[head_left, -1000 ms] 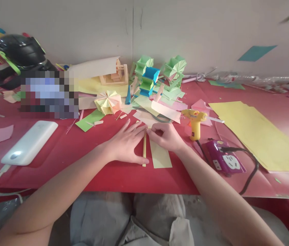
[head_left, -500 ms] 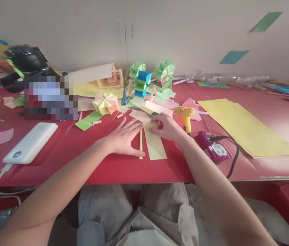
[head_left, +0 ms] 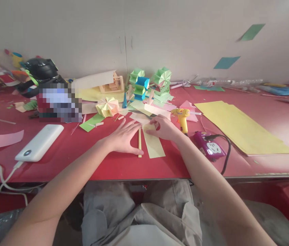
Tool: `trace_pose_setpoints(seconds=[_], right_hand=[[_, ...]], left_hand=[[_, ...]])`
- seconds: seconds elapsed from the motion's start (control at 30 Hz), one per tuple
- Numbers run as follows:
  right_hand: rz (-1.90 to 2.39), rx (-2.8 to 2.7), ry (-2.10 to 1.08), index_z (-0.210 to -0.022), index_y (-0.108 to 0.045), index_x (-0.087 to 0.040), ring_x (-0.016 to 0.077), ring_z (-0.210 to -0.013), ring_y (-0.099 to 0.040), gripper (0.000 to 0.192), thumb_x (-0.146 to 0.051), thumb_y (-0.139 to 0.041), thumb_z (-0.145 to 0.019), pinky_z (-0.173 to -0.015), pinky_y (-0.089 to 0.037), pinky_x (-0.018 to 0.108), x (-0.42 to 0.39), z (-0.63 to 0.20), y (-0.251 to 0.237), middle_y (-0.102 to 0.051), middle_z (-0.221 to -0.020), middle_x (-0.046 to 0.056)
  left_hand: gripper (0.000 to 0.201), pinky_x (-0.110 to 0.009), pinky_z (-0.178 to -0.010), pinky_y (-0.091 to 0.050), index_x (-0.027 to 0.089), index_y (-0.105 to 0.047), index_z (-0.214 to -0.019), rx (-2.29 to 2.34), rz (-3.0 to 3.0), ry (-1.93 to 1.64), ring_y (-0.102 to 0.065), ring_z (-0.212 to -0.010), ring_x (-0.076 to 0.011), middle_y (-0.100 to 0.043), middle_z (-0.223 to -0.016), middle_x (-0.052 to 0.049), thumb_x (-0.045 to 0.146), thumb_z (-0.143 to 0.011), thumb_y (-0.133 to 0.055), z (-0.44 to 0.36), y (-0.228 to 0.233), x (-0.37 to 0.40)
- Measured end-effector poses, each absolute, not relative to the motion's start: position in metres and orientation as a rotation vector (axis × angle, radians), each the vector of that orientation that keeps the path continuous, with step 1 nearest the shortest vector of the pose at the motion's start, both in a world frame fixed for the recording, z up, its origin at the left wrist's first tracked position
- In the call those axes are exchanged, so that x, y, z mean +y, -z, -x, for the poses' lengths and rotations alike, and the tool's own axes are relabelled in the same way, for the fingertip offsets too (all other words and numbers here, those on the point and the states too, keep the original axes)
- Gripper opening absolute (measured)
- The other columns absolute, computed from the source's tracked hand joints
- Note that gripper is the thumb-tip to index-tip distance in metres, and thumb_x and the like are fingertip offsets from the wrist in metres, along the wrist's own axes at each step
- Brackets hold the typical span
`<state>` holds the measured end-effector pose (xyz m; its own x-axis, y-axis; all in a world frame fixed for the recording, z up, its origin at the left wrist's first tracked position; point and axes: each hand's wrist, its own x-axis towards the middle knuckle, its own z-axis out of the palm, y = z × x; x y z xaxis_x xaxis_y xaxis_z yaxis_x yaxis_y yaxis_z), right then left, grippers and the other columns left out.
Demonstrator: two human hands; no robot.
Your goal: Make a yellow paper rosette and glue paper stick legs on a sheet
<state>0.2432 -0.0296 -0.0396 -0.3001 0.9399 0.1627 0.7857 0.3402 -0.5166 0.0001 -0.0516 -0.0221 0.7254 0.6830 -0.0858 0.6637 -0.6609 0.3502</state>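
Observation:
On the red tabletop, my left hand point(head_left: 123, 137) is spread out, thumb and fingers wide apart. Its thumb and index finger reach the two ends of a thin pale-yellow rolled paper stick point(head_left: 139, 141), which lies on the table pointing away from me. Just right of the stick lies a flat pale-yellow paper strip point(head_left: 155, 146). My right hand point(head_left: 165, 127) is at the strip's far end, its fingers curled and pressed together on the paper; the fingertips are partly hidden.
A yellow glue gun point(head_left: 182, 118), purple power socket point(head_left: 209, 146) and large yellow sheets point(head_left: 246, 128) sit to the right. Folded paper wheels point(head_left: 107, 107) and scraps crowd the middle back. At left are a white power bank point(head_left: 40, 142) with cable and a blurred-out screen point(head_left: 59, 102).
The view has shifted slightly, so everything appears moved a little. Both hands keep nearly the same pose over the stick and the strip.

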Motion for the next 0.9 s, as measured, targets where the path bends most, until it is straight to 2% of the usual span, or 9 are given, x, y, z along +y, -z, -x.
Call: trace_pose_setpoints(seconds=[0.13, 0.3, 0.43, 0.57, 0.67, 0.77, 0.9], right_hand=[[1.528, -2.144, -0.436, -0.094, -0.067, -0.019, 0.0242, -0.091, -0.057, 0.030, -0.036, -0.075, -0.071, -0.078, -0.046, 0.036, -0.031, -0.240, 0.036, -0.057, -0.096, 0.007], [1.343, -2.097, -0.544, -0.086, -0.070, -0.017, 0.0163, -0.075, -0.053, 0.015, -0.027, -0.065, -0.077, -0.072, -0.044, 0.031, -0.033, -0.233, 0.034, -0.057, -0.089, 0.005], [1.220, -2.123, -0.617, -0.086, -0.073, -0.018, 0.0136, -0.069, -0.049, 0.014, -0.023, -0.064, -0.077, -0.067, -0.042, 0.028, -0.032, -0.230, 0.037, -0.058, -0.083, 0.003], [1.296, -2.091, -0.599, -0.087, -0.072, -0.017, 0.0136, -0.067, -0.049, 0.016, -0.020, -0.063, -0.075, -0.066, -0.042, 0.028, -0.031, -0.233, 0.037, -0.058, -0.083, 0.004], [1.426, -2.093, -0.564, -0.090, -0.071, -0.017, 0.0143, -0.068, -0.050, 0.018, -0.023, -0.065, -0.074, -0.068, -0.042, 0.030, -0.030, -0.234, 0.036, -0.059, -0.087, 0.005], [1.500, -2.143, -0.530, -0.094, -0.068, -0.018, 0.0157, -0.070, -0.051, 0.027, -0.034, -0.072, -0.073, -0.068, -0.042, 0.031, -0.029, -0.235, 0.038, -0.058, -0.093, 0.006], [1.550, -2.135, -0.518, -0.089, -0.063, -0.018, 0.0171, -0.073, -0.053, 0.030, -0.040, -0.075, -0.072, -0.068, -0.042, 0.031, -0.029, -0.236, 0.038, -0.056, -0.097, 0.007]], left_hand=[[0.116, -0.053, -0.125, -0.001, 0.020, -0.021, -0.158, 1.022, -2.562, -0.098, -0.012, -0.155, -0.0347, -0.023, -0.166, -0.015, 0.085, -0.069, -0.058, 0.000, 0.021, -0.052], [0.121, -0.052, -0.126, 0.000, 0.014, -0.019, -0.157, 1.042, -2.562, -0.116, -0.013, -0.155, -0.0341, -0.022, -0.165, -0.019, 0.084, -0.067, -0.061, -0.002, 0.020, -0.051], [0.123, -0.053, -0.125, 0.001, 0.016, -0.014, -0.158, 1.041, -2.552, -0.115, -0.013, -0.155, -0.0334, -0.021, -0.165, -0.019, 0.083, -0.067, -0.063, -0.002, 0.021, -0.051], [0.123, -0.053, -0.125, 0.001, 0.017, -0.014, -0.158, 1.051, -2.539, -0.100, -0.013, -0.155, -0.0334, -0.022, -0.165, -0.018, 0.084, -0.067, -0.062, -0.001, 0.022, -0.050], [0.122, -0.054, -0.125, -0.001, 0.018, -0.015, -0.158, 1.049, -2.530, -0.110, -0.013, -0.154, -0.0348, -0.022, -0.165, -0.018, 0.084, -0.066, -0.062, -0.001, 0.023, -0.050], [0.121, -0.055, -0.125, -0.002, 0.020, -0.017, -0.158, 1.048, -2.522, -0.127, -0.014, -0.154, -0.0360, -0.024, -0.165, -0.018, 0.084, -0.066, -0.063, -0.001, 0.023, -0.050], [0.120, -0.055, -0.125, -0.006, 0.021, -0.018, -0.157, 1.053, -2.506, -0.125, -0.015, -0.154, -0.0365, -0.024, -0.165, -0.018, 0.084, -0.065, -0.064, -0.001, 0.022, -0.049]])
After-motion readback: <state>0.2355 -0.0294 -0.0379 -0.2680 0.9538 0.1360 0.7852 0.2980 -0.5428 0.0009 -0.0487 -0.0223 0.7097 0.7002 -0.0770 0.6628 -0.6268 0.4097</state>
